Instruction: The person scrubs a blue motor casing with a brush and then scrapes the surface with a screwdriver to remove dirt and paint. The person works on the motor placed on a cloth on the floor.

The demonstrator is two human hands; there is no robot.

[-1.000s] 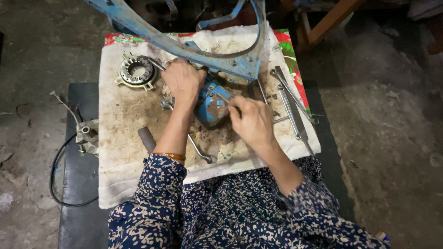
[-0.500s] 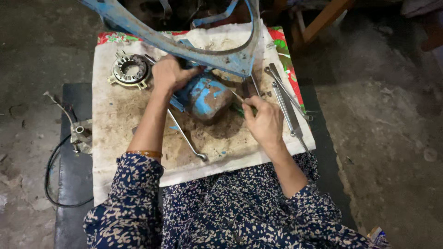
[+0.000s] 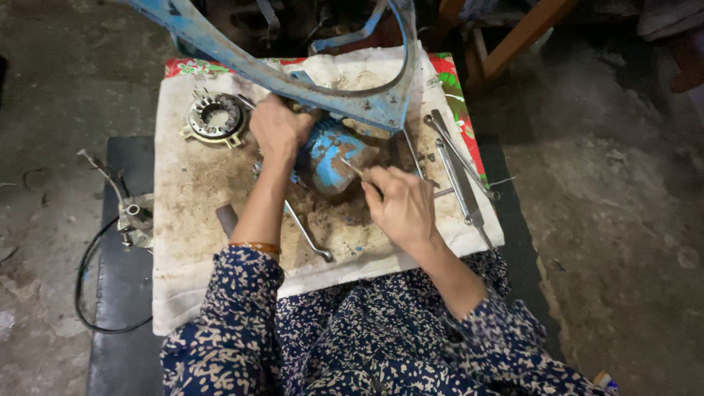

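While your left hand (image 3: 277, 130) clamps the blue housing (image 3: 330, 155), you work it.
Your right hand (image 3: 402, 205) pinches a thin metal tool (image 3: 355, 168) against it, on the stained cloth (image 3: 192, 192).

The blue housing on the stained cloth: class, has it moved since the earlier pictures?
Yes. The blue housing has shifted up the cloth, closer to the blue frame.
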